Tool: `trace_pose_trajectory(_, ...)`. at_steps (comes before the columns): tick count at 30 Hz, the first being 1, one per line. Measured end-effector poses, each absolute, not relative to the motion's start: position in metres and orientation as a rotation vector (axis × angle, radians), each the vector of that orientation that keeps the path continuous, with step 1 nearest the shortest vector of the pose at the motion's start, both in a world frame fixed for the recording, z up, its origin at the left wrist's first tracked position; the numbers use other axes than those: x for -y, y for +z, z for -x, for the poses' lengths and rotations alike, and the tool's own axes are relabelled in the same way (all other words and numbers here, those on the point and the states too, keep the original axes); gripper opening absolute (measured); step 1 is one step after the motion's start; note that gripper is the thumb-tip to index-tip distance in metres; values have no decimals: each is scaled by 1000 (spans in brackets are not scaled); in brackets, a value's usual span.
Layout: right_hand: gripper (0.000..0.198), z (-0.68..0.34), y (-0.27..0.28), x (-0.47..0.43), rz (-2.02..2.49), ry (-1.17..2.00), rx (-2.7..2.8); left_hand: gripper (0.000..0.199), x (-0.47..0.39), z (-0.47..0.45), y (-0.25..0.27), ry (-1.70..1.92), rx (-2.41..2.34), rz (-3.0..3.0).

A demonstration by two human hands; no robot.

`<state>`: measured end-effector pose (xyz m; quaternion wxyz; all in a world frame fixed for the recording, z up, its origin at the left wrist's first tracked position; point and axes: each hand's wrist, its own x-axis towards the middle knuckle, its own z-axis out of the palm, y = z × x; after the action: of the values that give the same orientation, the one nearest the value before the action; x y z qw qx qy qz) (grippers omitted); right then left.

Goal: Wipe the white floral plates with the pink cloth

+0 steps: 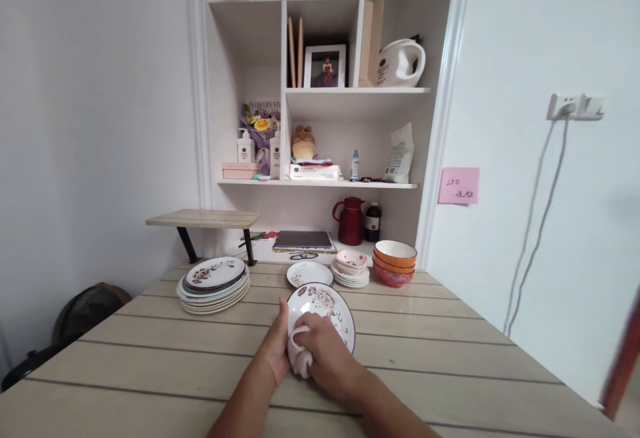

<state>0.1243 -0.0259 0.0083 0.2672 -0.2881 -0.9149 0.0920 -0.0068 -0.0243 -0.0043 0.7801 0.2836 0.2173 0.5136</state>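
A white plate [340, 315] with a dark rim and brown flower pattern is tilted up over the table, facing me. My left hand [278, 348] grips its left edge, thumb up along the rim and the other fingers hidden behind. In my right hand [327, 351] is a bunched pale cloth [300, 357], pressed against the lower left of the plate's face. Just behind lies a flat flowered plate [310, 273], partly covered by the held one. A stack of small white dishes [353, 279] with a pinkish patterned bowl [351, 260] on top stands beside it.
On the left stands a stack of larger plates [215, 291], near a small raised wooden stand [203, 218]. Orange and red bowls [395, 265] are stacked at the back right. Behind are a red jug [351, 221], a dark bottle [373, 221] and a laptop [303, 239] below white shelves [320, 185].
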Motion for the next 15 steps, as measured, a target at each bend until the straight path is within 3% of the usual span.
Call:
trace_pose_trajectory(5,19,-137,15,8,845,173,2460,70,22,6,-5,1163,-491,-643)
trace_pose_trajectory(15,22,-168,28,-13,1518,35,2092,70,22,9,-4,1153,-612,-671)
